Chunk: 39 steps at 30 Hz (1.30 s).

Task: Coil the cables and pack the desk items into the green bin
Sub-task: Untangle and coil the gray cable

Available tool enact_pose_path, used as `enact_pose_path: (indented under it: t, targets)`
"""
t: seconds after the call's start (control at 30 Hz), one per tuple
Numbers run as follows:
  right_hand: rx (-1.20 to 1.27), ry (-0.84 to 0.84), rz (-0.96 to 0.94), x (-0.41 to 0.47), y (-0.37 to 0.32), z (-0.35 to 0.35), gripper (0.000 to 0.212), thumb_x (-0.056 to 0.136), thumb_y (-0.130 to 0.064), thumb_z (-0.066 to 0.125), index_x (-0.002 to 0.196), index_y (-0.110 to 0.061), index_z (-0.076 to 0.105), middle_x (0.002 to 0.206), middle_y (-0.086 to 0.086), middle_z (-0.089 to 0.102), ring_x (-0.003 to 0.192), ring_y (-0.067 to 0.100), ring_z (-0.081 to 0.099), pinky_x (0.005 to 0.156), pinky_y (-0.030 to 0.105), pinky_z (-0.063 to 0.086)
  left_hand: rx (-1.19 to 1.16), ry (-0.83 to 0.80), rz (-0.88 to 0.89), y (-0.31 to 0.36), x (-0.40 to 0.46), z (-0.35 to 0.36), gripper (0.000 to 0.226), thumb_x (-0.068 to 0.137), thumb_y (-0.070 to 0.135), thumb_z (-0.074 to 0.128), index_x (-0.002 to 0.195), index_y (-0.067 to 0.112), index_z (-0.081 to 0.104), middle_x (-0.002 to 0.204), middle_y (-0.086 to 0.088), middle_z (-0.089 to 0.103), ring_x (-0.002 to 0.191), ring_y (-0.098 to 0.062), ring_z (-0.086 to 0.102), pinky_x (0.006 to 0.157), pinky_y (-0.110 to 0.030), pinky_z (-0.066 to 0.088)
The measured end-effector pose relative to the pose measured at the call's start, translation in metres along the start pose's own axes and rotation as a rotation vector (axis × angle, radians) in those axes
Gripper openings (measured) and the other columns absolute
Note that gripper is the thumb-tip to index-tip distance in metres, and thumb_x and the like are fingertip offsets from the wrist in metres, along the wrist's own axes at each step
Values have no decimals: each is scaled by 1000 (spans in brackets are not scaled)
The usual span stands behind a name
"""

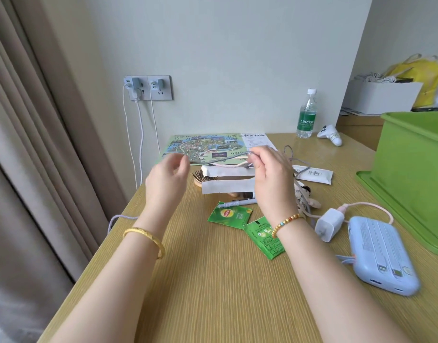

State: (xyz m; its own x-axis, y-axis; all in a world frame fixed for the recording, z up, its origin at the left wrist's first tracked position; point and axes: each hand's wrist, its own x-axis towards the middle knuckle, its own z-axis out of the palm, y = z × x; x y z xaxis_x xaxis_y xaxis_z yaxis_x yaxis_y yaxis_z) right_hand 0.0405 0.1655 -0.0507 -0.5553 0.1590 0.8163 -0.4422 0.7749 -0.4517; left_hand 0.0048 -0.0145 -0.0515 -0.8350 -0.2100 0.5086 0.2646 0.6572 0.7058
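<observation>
Both hands are raised above the middle of the wooden desk [213,280]. My right hand [270,179] pinches a grey braided cable [220,158] that stretches left toward my left hand [168,179], whose curled fingers are blurred at the cable's other end. More of the cable trails right over the desk. The green bin [416,169] stands at the right edge on its lid. A blue power bank [381,256], a white charger [329,224] with a pink cable, two green tea sachets [230,215], a pen [237,203] and a hairbrush [203,178] lie around.
A map sheet [203,146], a water bottle [306,115] and a white controller [330,134] sit at the back. White sachets [314,173] and a small doll [309,194] lie near my right hand. Wall sockets [148,87] hold chargers with white cables hanging down. Curtains hang at the left.
</observation>
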Motion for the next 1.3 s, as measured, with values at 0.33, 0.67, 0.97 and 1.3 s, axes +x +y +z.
enact_pose_path:
  t: [0.33,0.67,0.97,1.3]
  targets:
    - [-51,-376,-56,-11,-6,12,20,97,-19,41,94,-6,56,80,5,65,82,26,59,99,41,36,-659,-348,4,26,-20,13,36,89,28,59,63,6,46,52,5,44,50,-5,37,53,-19,30]
    - [-448,-220,208,-12,37,15,20,94,-20,45,96,-20,64,115,-6,60,128,19,36,110,53,-12,-1309,-215,-265,26,0,-18,35,96,16,39,66,17,56,54,7,62,61,-11,68,65,-21,57]
    - [-152,41,39,0,14,0,29,88,-6,49,109,-13,67,91,6,70,91,29,57,97,40,30,-72,-55,74,10,-5,2,26,94,21,38,83,19,61,77,4,66,66,-12,57,60,-29,40]
    - [-309,-334,-224,-4,-1,0,37,82,-1,48,112,-14,65,90,5,70,92,28,59,100,40,32,-377,-799,131,36,-24,-1,38,94,38,47,77,8,64,70,-1,71,66,-11,67,67,-17,54]
